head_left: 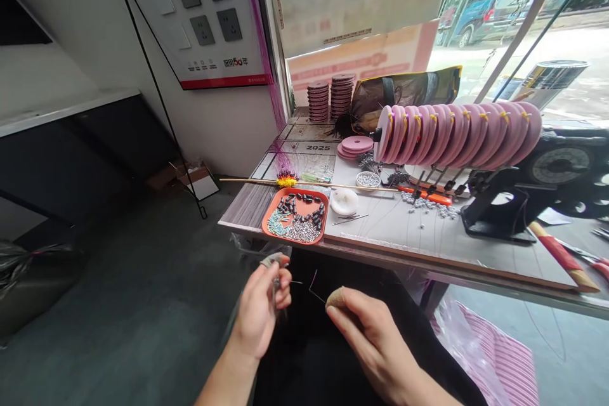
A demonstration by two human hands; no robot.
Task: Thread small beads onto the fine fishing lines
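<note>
Below the table edge, my left hand (261,304) is closed, with a pale cover on one finger. A narrow greyish thing shows between its fingers, too small to name, and a short thin end sticks out to the right. Facing it, my right hand (368,323) pinches a thin bent strand (314,288), wire-like, between thumb and a forefinger wearing a beige finger cot. The two hands are apart. Nearest to them on the table is an orange tray (266,228) of dark cylindrical pieces, small silvery pieces and pale green tubes.
A black stand (497,219) carries a row of pink discs (457,133) at the right. Beside the tray are a white round pad (344,202), a small bowl of beads (368,180) and a long thin rod (247,181). Stacked pink spools (318,101) stand by the window.
</note>
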